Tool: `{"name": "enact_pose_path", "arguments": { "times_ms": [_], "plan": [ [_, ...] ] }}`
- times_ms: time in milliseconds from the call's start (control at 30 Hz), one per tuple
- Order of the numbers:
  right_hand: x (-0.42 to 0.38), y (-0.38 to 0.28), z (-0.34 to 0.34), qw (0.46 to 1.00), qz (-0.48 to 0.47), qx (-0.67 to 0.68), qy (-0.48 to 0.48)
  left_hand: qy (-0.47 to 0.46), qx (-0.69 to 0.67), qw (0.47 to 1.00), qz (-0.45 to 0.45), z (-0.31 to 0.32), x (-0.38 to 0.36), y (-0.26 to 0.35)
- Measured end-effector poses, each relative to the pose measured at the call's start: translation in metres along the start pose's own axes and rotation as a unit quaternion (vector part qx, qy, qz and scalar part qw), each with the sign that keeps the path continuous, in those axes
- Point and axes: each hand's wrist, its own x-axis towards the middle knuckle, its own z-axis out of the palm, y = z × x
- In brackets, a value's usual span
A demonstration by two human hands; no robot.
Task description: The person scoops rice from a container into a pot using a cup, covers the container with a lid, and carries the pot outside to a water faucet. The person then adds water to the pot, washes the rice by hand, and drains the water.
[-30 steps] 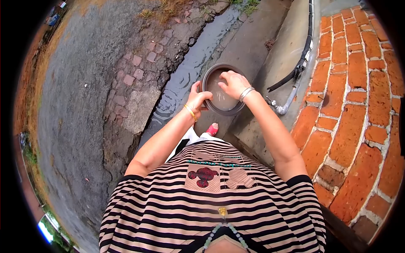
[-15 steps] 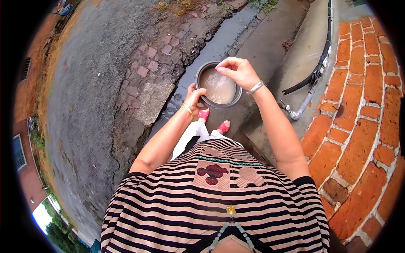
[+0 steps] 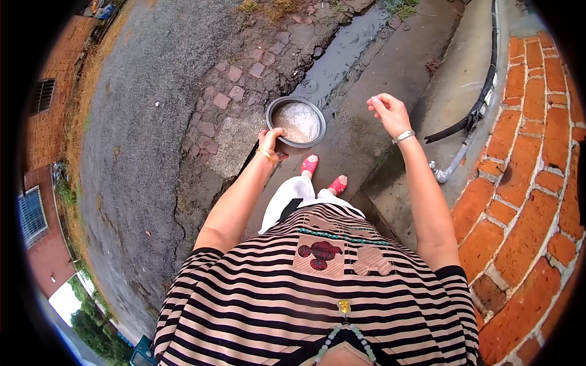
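Observation:
A round grey metal pot (image 3: 299,145) with cloudy, pale water (image 3: 296,122) inside is held out over the edge of a wet gutter, tilted slightly away from me. My left hand (image 3: 271,144) grips its near left side, thumb over the rim and fingers underneath. Off to the pot's right, my right hand (image 3: 390,114) hangs in the air, touching nothing around it. Its fingers are curled in and pressed together; whether something small is between them I cannot make out.
Below the pot runs a water-filled gutter (image 3: 342,52) beside broken paving and grey asphalt (image 3: 140,152). My feet in red shoes (image 3: 310,165) stand on wet concrete. On the right are a black hose (image 3: 452,129), a pipe (image 3: 448,171) and a brick wall (image 3: 525,195).
My right hand has moved from above the pot's rim out to the right. My left hand has shifted the pot slightly left and tilted it; the water now looks brighter.

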Motion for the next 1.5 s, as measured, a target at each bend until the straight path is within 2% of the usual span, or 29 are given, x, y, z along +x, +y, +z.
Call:
{"name": "enact_pose_path", "arguments": {
  "times_ms": [100, 233, 367, 733, 800, 900, 1000, 1100, 1300, 1500],
  "plan": [
    [-0.03, 0.023, -0.026, 0.996, 0.092, 0.005, 0.008, -0.036, -0.018, 0.999, -0.023, -0.021, 0.047, -0.001],
    [-0.065, 0.072, -0.041, 0.987, 0.148, 0.057, 0.03, 0.089, -0.035, 0.995, -0.023, -0.023, 0.055, 0.006],
    [-0.087, 0.094, -0.057, 0.977, 0.19, 0.073, 0.066, 0.129, -0.032, 0.99, -0.039, -0.035, 0.071, 0.01],
    [-0.104, 0.105, -0.078, 0.964, 0.215, 0.091, 0.124, 0.147, -0.005, 0.986, -0.076, -0.061, 0.099, 0.005],
    [-0.104, 0.107, -0.077, 0.965, 0.218, 0.087, 0.12, 0.15, -0.002, 0.986, -0.076, -0.061, 0.099, 0.003],
    [-0.104, 0.107, -0.076, 0.966, 0.219, 0.08, 0.113, 0.209, -0.006, 0.975, -0.072, -0.052, 0.09, 0.002],
    [-0.104, 0.107, -0.075, 0.968, 0.216, 0.068, 0.109, 0.21, -0.01, 0.975, -0.077, -0.051, 0.088, 0.001],
    [-0.106, 0.109, -0.075, 0.969, 0.211, 0.062, 0.11, 0.168, 0.009, 0.983, -0.074, -0.062, 0.097, -0.001],
    [-0.112, 0.119, -0.08, 0.971, 0.201, 0.064, 0.115, 0.232, 0.018, 0.97, -0.069, -0.051, 0.08, 0.005],
    [-0.122, 0.122, -0.079, 0.971, 0.204, 0.051, 0.115, 0.244, 0.045, 0.968, -0.046, -0.054, 0.076, 0.003]
  ]
}}
